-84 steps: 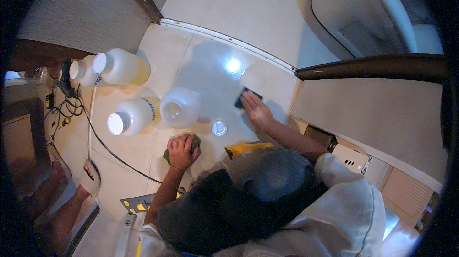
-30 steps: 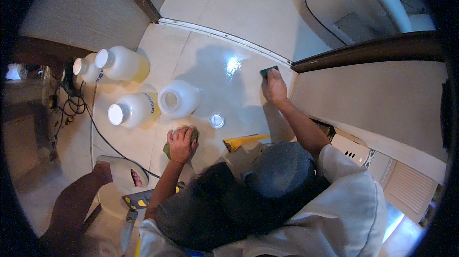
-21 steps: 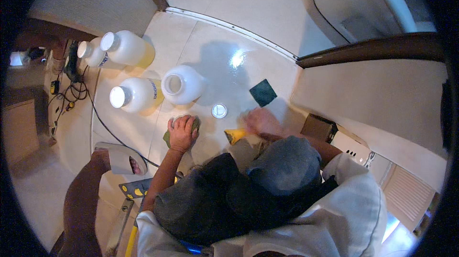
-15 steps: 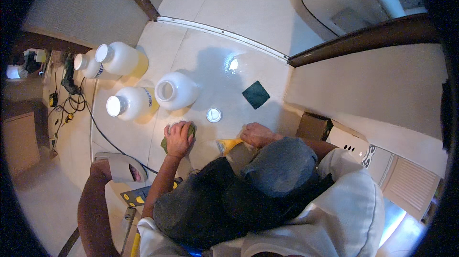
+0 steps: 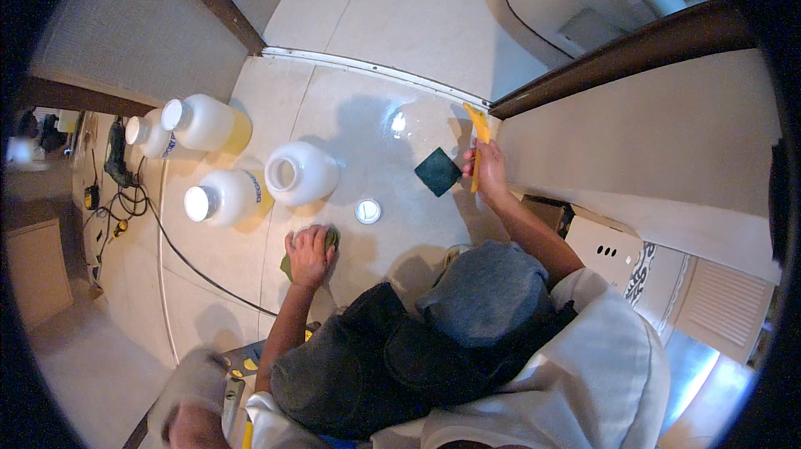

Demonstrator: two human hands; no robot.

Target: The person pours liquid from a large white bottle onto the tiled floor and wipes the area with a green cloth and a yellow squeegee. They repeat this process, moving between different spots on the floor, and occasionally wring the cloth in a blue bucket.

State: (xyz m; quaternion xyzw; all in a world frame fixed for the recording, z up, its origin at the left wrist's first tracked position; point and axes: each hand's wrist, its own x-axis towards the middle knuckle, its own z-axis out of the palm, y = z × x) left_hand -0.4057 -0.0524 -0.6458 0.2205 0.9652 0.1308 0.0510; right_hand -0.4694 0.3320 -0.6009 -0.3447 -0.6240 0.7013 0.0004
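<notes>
I see the pale floor [image 5: 242, 257] and, beyond the left hand [image 5: 309, 255], an uncapped white jug [image 5: 310, 172], probably set there to stay out of the way. That hand's fingers curl over a green cloth [image 5: 333, 240], likely propping the body. The right hand [image 5: 491, 169] grasps a yellow tool [image 5: 479, 125] beside the dark green pad [image 5: 438, 172], its long axis running fore-and-aft, broad end toward the door sill [image 5: 375, 72]. I can't tell whether it touches down. The white lid [image 5: 367, 211] lies near the jug.

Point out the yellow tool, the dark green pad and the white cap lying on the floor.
Yellow tool [image 5: 478, 123]: head view, on its part beyond the right hand [image 5: 492, 170].
Dark green pad [image 5: 438, 172]: head view, middle of its upper face.
White cap [image 5: 368, 211]: head view, centre of its disc.
</notes>
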